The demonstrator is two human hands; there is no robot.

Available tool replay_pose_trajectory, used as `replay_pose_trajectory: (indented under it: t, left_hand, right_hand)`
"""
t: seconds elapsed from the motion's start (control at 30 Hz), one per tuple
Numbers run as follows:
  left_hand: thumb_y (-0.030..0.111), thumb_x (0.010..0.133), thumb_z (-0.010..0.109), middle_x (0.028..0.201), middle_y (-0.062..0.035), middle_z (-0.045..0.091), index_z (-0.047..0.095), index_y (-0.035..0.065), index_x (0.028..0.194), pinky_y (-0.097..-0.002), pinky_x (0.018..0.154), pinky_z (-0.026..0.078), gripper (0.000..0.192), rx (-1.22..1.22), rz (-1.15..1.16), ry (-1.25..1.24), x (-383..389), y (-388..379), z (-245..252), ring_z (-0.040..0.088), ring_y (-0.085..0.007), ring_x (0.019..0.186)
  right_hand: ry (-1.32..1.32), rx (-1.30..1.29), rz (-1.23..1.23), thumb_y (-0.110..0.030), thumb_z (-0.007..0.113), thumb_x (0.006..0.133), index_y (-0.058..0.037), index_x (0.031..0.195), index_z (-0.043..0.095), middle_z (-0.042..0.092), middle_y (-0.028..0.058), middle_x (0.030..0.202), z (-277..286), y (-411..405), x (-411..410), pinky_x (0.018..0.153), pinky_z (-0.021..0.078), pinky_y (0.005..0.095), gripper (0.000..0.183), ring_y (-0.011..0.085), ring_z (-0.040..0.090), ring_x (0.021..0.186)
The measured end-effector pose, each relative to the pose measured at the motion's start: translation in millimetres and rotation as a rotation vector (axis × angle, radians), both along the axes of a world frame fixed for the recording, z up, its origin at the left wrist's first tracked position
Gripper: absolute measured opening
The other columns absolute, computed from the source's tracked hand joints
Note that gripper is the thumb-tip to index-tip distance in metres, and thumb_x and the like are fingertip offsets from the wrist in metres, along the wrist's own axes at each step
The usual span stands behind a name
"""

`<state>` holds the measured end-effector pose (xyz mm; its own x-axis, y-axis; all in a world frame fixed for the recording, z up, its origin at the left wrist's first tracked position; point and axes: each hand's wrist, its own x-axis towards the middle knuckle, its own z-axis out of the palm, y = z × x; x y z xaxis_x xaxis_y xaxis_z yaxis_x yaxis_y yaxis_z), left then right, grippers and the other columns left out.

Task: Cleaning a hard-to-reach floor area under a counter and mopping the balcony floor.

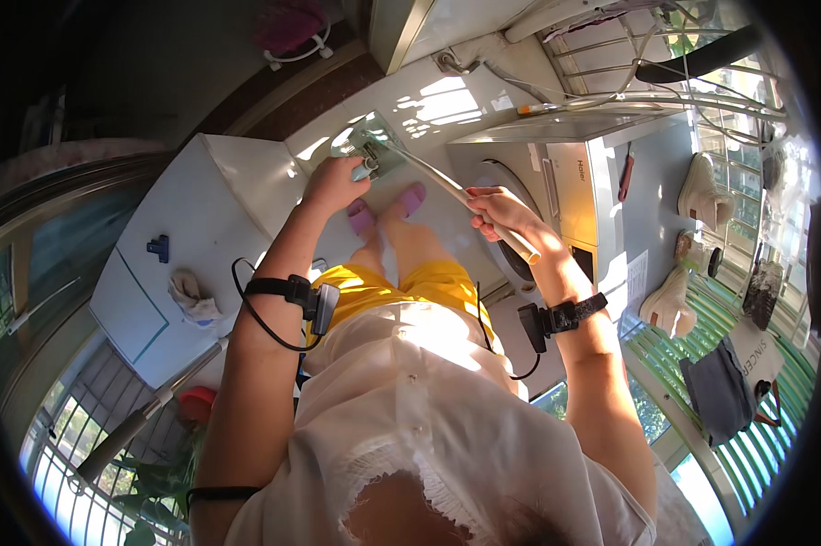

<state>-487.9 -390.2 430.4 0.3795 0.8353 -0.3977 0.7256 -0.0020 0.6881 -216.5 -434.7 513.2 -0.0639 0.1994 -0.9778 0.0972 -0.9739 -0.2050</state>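
Note:
My left hand (334,183) is closed around the pale green handle (365,168) of what looks like a translucent dustpan (383,147). The pan part extends beyond my fingers, above the tiled floor. In my right hand (502,210) is a long, hollow, cream-coloured stick (444,179), gripped near its upper end. That stick slants down and left, and its far end meets or overlaps the dustpan; whether they touch I cannot tell. Whatever is on the stick's lower end is unclear. Below the pan are my feet in pink slippers (410,199).
A front-loading Haier washing machine (578,188) stands at right, a red-handled tool (627,174) on top. Pale shoes (707,192) sit by the barred window. The white cabinet (212,198) at left bears a blue clip (158,248) and a crumpled cloth (193,297). A pole (158,403) leans nearby.

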Motion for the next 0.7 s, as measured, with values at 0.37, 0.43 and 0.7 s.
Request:
replay_pose_trajectory:
  t: [0.37, 0.43, 0.7]
  left_hand:
    - [0.025, 0.070, 0.058, 0.077, -0.0147, 0.062, 0.059, 0.0116, 0.102, -0.0371, 0.066, 0.048, 0.035, -0.023, 0.127, 0.054, 10.0, -42.8, 5.0, 0.060, -0.0320, 0.070]
    - [0.025, 0.070, 0.057, 0.082, -0.0150, 0.061, 0.058, 0.0104, 0.101, -0.0385, 0.068, 0.047, 0.034, -0.040, 0.243, 0.061, 17.4, -57.5, 4.3, 0.059, -0.0324, 0.077]
    - [0.025, 0.066, 0.060, 0.075, -0.0104, 0.060, 0.059, 0.0126, 0.086, -0.0361, 0.063, 0.047, 0.024, -0.062, 0.540, 0.048, 77.4, -107.1, 8.2, 0.058, -0.0316, 0.070]
  right_hand:
    - [-0.160, 0.379, 0.656, -0.016, 0.054, 0.075, -0.0031, 0.085, 0.051, 0.050, 0.0051, 0.059, -67.2, 40.4, -4.9, 0.044, 0.0450, 0.0279, 0.017, 0.0167, 0.054, 0.051]
    - [-0.362, 0.477, 0.926, -0.008, 0.049, 0.071, 0.0023, 0.085, 0.054, 0.057, 0.0119, 0.061, -63.3, 36.4, -4.4, 0.050, 0.0487, 0.0318, 0.018, 0.0223, 0.059, 0.055]
    - [-0.085, 0.261, 0.843, -0.012, 0.049, 0.077, 0.0022, 0.090, 0.055, 0.050, 0.0075, 0.057, -36.6, 11.7, 52.5, 0.039, 0.0400, 0.0277, 0.020, 0.0140, 0.048, 0.042]
